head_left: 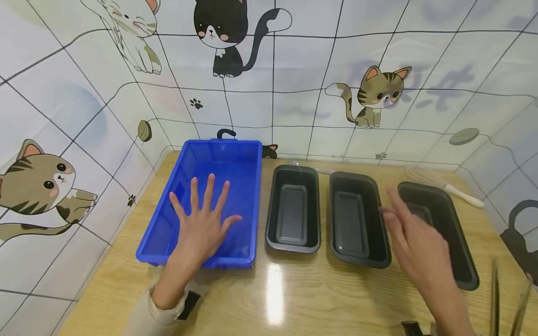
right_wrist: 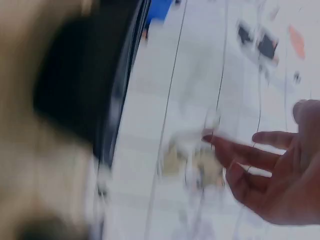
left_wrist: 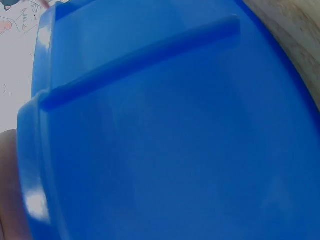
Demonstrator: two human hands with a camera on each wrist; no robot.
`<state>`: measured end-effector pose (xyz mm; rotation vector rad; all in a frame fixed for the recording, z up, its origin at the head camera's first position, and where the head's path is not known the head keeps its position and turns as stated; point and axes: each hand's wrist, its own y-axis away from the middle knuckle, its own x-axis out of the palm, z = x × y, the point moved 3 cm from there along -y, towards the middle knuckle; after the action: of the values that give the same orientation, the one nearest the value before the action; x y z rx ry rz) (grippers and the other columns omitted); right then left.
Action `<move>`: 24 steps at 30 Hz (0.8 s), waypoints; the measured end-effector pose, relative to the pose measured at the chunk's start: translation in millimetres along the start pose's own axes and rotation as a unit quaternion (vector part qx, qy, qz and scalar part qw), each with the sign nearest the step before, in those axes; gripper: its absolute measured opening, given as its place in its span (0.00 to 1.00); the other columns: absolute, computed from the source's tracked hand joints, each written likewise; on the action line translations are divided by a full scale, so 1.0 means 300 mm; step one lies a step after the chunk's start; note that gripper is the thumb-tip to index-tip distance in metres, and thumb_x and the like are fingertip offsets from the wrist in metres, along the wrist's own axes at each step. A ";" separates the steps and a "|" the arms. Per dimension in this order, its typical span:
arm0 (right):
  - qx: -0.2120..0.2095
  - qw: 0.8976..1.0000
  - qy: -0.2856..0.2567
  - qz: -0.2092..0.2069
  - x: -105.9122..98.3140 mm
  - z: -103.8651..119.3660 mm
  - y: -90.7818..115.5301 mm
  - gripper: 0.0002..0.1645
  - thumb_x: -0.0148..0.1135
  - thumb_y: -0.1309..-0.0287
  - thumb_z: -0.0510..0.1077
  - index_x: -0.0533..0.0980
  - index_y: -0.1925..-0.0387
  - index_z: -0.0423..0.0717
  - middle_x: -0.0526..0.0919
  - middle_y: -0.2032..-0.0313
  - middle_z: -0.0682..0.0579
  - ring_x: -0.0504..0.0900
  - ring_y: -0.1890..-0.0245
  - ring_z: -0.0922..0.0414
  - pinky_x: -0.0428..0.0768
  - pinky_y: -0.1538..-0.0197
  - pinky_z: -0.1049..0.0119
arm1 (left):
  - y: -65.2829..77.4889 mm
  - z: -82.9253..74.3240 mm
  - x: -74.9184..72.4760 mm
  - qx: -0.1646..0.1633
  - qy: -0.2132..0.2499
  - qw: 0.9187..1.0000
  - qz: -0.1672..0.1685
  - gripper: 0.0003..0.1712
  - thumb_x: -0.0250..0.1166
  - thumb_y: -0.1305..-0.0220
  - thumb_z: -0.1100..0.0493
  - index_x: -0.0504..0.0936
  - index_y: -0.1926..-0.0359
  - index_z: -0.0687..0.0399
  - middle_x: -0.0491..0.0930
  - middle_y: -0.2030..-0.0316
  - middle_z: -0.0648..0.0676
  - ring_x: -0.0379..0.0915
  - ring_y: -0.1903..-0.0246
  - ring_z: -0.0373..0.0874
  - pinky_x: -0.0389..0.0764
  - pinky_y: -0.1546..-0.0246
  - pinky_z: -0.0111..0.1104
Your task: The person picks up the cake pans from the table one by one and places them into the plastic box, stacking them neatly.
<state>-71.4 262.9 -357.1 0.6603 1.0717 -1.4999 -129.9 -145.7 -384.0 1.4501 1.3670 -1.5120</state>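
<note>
My left hand point(head_left: 201, 229) spreads its fingers wide over the blue plastic tray point(head_left: 147, 257), holding nothing. In the left wrist view the tray's outer side point(left_wrist: 150, 160) fills most of the picture. My right hand point(head_left: 418, 245), a little blurred, hovers between the middle dark loaf pan point(head_left: 350, 221) and the right-hand loaf pan point(head_left: 451, 238), partly covering the latter. Nothing is seen in its loosely bent fingers, which also show in the right wrist view point(right_wrist: 272, 172). A third dark loaf pan point(head_left: 293, 210) stands beside the tray.
A whisk point(head_left: 460, 193) with a pale handle lies behind the right-hand pan. A pale handle point(head_left: 323, 171) shows behind the other pans. Metal tongs point(head_left: 495, 298) lie at the right front of the wooden table point(head_left: 260, 298). A cat-printed sheet point(head_left: 302, 107) stands around the table.
</note>
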 end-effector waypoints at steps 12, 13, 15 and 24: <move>0.083 0.931 -0.304 0.186 0.297 0.196 0.179 0.33 0.43 0.09 0.50 0.54 0.12 0.70 0.63 0.16 0.42 0.92 0.69 0.61 0.85 0.71 0.56 | 0.009 -0.022 -0.032 0.006 0.000 0.999 0.038 0.53 0.36 0.22 0.25 0.48 0.10 0.50 0.30 0.10 0.60 0.21 0.13 0.71 0.33 0.25 0.82; 0.094 0.922 -0.322 0.196 0.311 0.199 0.178 0.34 0.43 0.09 0.51 0.54 0.12 0.72 0.64 0.16 0.40 0.93 0.69 0.59 0.83 0.76 0.59 | 0.007 -0.025 -0.037 0.005 0.001 0.999 0.041 0.52 0.42 0.21 0.27 0.47 0.10 0.49 0.30 0.10 0.60 0.21 0.13 0.71 0.34 0.24 0.81; 0.102 0.908 -0.350 0.207 0.336 0.205 0.169 0.34 0.44 0.09 0.51 0.52 0.11 0.72 0.59 0.15 0.39 0.93 0.69 0.55 0.80 0.81 0.60 | 0.006 -0.030 -0.048 0.005 0.006 0.999 0.047 0.51 0.53 0.19 0.31 0.46 0.09 0.48 0.28 0.10 0.59 0.20 0.13 0.70 0.35 0.23 0.80; 0.122 0.884 -0.410 0.188 0.442 0.211 0.101 0.38 0.44 0.09 0.50 0.44 0.10 0.71 0.85 0.42 0.30 0.91 0.76 0.46 0.88 0.75 0.55 | 0.063 -0.005 -0.091 -0.020 0.014 0.997 0.075 0.53 0.61 0.19 0.37 0.43 0.09 0.46 0.25 0.10 0.58 0.18 0.13 0.70 0.33 0.22 0.78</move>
<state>-61.9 147.2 -452.3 0.3049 0.0928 -1.3633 -106.4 -154.9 -362.4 1.5190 1.2688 -1.3666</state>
